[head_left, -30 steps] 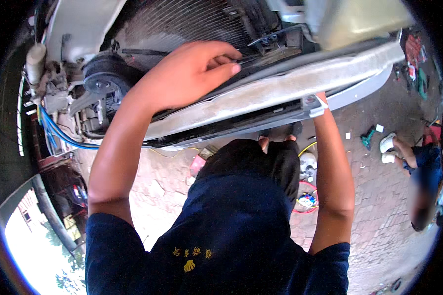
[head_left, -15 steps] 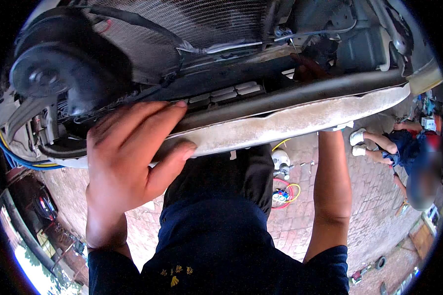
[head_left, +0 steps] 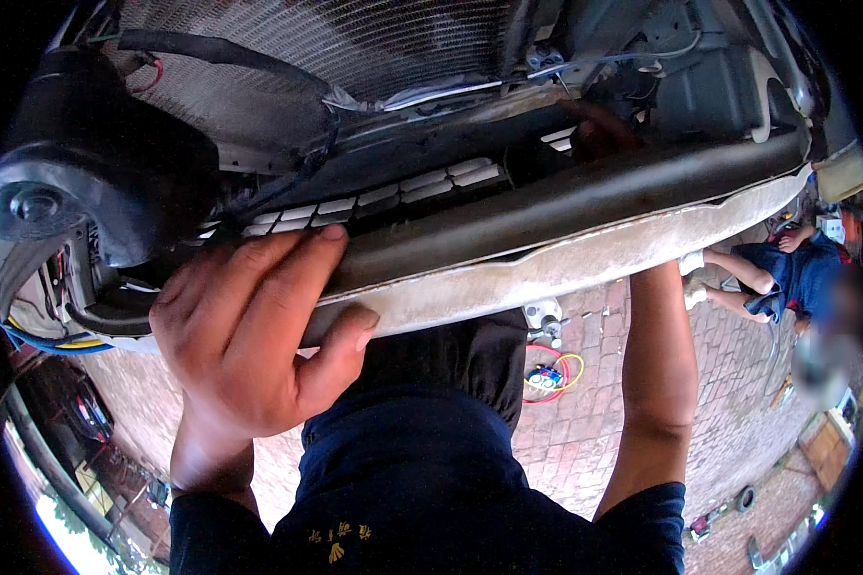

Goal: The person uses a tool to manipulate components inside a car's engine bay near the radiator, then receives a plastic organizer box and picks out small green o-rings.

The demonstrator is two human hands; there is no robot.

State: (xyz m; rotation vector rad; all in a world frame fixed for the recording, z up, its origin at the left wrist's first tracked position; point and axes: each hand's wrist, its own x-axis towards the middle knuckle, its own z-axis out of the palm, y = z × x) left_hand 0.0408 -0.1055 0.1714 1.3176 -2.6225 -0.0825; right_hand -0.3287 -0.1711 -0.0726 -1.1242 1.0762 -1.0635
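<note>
A car's front bumper (head_left: 508, 287), dusty and pale along its outer edge, runs across in front of me below the bare radiator (head_left: 355, 57). My left hand (head_left: 259, 326) is closed over its top edge at the left, fingers on the inner side and thumb outside. My right forearm passes up behind the bumper's right part. In the dark gap on the inner side, my right hand (head_left: 604, 131) shows only as shaded fingers, close to a thin light-coloured piece (head_left: 564, 86) under a small metal fitting (head_left: 545, 59). Whether those fingers hold anything is hidden by shadow.
A black rounded housing (head_left: 96, 163) sits at upper left, with blue and yellow hoses (head_left: 43, 337) below it. On the brick paving are a gauge set with coloured hoses (head_left: 547, 377) and a pale cylinder (head_left: 544, 314). Another person (head_left: 786, 273) is at the right.
My view has shifted, so the housing sits further left and more grille slots show. Left hand and bumper edge appear slightly lower; the right hand remains in the gap.
</note>
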